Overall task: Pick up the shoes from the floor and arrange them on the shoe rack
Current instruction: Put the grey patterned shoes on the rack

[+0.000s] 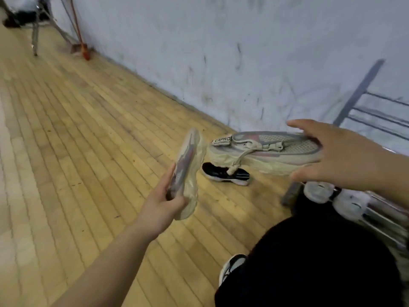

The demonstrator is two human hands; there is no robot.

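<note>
My left hand [162, 203] grips a beige sneaker [190, 165] with grey and pink panels, held on edge above the wooden floor. My right hand [336, 156] holds the matching beige sneaker [263, 149] by its toe end, thumb below and fingers over the top, with the heel strap pointing left and a lace dangling. A black sneaker with a white sole [225, 173] lies on the floor below it. The grey metal shoe rack [363, 96] stands against the wall at the right, and two pale shoes [336, 196] sit on its lower bars.
A scuffed white wall [221, 52] runs along the far side. A chair leg [35, 38] and a red-handled broom [85, 49] stand at the far left. My dark-trousered leg [321, 262] and my black-and-white shoe [232, 267] fill the lower right.
</note>
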